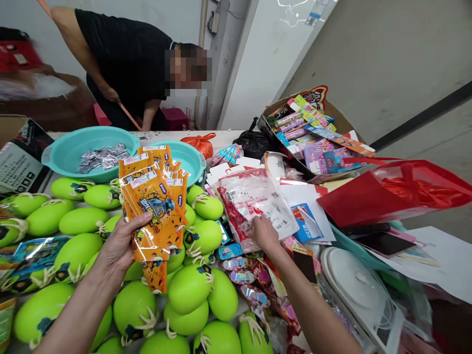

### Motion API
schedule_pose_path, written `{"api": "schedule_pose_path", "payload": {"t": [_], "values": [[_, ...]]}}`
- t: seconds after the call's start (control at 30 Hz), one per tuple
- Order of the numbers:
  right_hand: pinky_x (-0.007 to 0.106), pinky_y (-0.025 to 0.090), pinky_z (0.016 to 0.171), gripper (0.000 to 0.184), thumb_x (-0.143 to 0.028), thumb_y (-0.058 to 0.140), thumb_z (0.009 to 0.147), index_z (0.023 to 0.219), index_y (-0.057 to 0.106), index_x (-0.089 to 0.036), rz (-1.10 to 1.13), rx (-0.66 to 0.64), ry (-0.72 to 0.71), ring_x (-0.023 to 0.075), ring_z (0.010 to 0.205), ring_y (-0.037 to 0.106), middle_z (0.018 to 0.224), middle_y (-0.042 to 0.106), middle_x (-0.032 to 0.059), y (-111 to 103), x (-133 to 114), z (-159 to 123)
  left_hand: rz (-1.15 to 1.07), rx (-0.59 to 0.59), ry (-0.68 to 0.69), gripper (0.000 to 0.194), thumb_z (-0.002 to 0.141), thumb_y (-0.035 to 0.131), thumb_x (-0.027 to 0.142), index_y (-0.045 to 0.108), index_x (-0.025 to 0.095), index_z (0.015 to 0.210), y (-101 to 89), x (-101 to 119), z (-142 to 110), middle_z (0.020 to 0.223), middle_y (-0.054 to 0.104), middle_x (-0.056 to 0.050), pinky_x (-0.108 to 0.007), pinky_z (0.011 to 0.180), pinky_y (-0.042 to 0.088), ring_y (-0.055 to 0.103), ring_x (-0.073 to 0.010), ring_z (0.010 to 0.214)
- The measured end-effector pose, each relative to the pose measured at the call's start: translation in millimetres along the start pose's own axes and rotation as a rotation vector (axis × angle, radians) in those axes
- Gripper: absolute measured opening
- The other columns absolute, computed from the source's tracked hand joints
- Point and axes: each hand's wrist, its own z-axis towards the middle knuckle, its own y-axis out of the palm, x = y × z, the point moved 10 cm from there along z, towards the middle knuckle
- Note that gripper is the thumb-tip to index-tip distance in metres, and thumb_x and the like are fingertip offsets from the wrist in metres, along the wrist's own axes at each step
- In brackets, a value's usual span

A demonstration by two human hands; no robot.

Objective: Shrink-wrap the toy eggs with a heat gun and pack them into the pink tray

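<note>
While my left hand [124,241] grips fanned orange packets [158,216] above green eggs [189,289], my right hand [265,233] contacts a red-and-clear bag [245,196]; I cannot tell whether its fingers close.

Looks like a small packing workshop tbh: lime-green eggs [190,289] crowding the near edge of the tabletop [233,137], a stack of matching orange packets [164,209], a turquoise basin [62,153] of silvery sachets [105,160] by the far edge, carton [272,133] of colourful packages [319,152] far right.

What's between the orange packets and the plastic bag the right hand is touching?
Mostly green egg shapes. The head view shows them between the orange packets in the left hand and that plastic bag.
</note>
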Motion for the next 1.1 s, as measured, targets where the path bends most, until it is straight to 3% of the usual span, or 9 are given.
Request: {"api": "schedule_pose_path", "payload": {"t": [0.17,0.27,0.4,0.47,0.63,0.73,0.93,1.03,1.1], "values": [[0.031,0.043,0.072,0.012,-0.03,0.06,0.082,0.088,0.066,-0.021,0.23,0.084,-0.017,0.0246,0.089,0.064,0.094,0.07,0.008,-1.4,6.8,-5.2,-0.015,-0.007,0.033,0.047,0.058,0.082,0.008,0.072,0.015,0.104,-6.1,-2.5,0.7,0.08,0.082,-0.005,-0.037,0.064,0.067,0.077,-0.0273,0.066],[0.034,0.048,0.077,0.024,-0.041,0.055,0.083,0.088,0.07,-0.022,0.658,0.24,-0.008,0.0247,0.086,0.067,0.089,0.074,0.0058,-12.2,28.5,-12.3,-0.012,-0.012,0.026,0.049,0.058,0.083,0.01,0.072,0.014,0.106,-11.0,-4.7,-1.2,0.082,0.082,-0.006,-0.037,0.065,0.066,0.077,-0.0285,0.068],[0.039,0.053,0.074,0.041,-0.053,0.069,0.069,0.087,0.07,-0.016,1.148,0.441,0.18,0.0264,0.077,0.068,0.081,0.073,0.0075,-31.1,57.3,-20.9,-0.024,-0.066,-0.049,0.051,0.059,0.083,0.009,0.071,0.013,0.108,-7.5,-15.8,-6.5,0.084,0.082,-0.006,-0.035,0.065,0.066,0.077,-0.0268,0.068],[0.039,0.056,0.072,0.043,-0.052,0.073,0.066,0.09,0.068,-0.016,1.337,0.396,0.17,0.024,0.073,0.069,0.081,0.073,0.0058,-39.5,31.0,-21.3,-0.052,-0.139,-0.102,0.048,0.061,0.082,0.01,0.072,0.013,0.108,3.7,-24.2,-11.0,0.084,0.082,-0.007,-0.034,0.064,0.065,0.077,-0.0271,0.069],[0.039,0.058,0.072,0.036,-0.047,0.079,0.061,0.081,0.068,-0.02,1.726,-0.204,-0.1,0.0235,0.073,0.069,0.077,0.072,0.0029,-44.7,-132.8,-32.7,-0.095,-0.359,-0.152,0.063,0.06,0.081,0.01,0.066,0.016,0.121,39.2,-37.1,-23.1,0.095,0.081,-0.01,-0.038,0.075,0.063,0.076,-0.0307,0.084],[0.042,0.059,0.073,0.039,-0.052,0.077,0.061,0.081,0.07,-0.02,1.861,-0.369,-0.187,0.0277,0.081,0.069,0.076,0.073,0.0049,-51.1,-194.8,-47.6,-0.063,-0.416,-0.177,0.064,0.061,0.08,0.009,0.064,0.015,0.123,41.3,-42.7,-21.5,0.099,0.08,-0.012,-0.037,0.076,0.062,0.076,-0.0296,0.085],[0.047,0.055,0.087,0.046,-0.054,0.075,0.067,0.096,0.072,-0.019,1.75,-0.492,-0.384,0.0305,0.096,0.067,0.095,0.075,0.0096,-57.4,-230.6,-60.2,-0.055,-0.45,-0.198,0.053,0.062,0.08,0.007,0.068,0.01,0.113,16.0,-36.9,-11.0,0.098,0.079,-0.015,-0.039,0.076,0.061,0.076,-0.0286,0.08],[0.05,0.051,0.095,0.049,-0.055,0.067,0.074,0.109,0.07,-0.02,1.476,-0.512,-0.548,0.0311,0.107,0.063,0.113,0.071,0.0107,-62.9,-240.5,-53.9,-0.074,-0.421,-0.15,0.058,0.057,0.081,0.005,0.067,0.012,0.113,4.9,-24.2,-4.2,0.096,0.079,-0.014,-0.041,0.073,0.061,0.076,-0.0311,0.08],[0.052,0.048,0.1,0.047,-0.052,0.063,0.077,0.113,0.069,-0.022,1.211,-0.456,-0.69,0.0318,0.113,0.061,0.119,0.069,0.0099,-70.8,-250.4,-43.4,-0.092,-0.389,-0.1,0.058,0.055,0.081,0.005,0.068,0.014,0.111,-1.2,-14.1,3.1,0.094,0.079,-0.012,-0.041,0.072,0.06,0.075,-0.0312,0.079]]}}
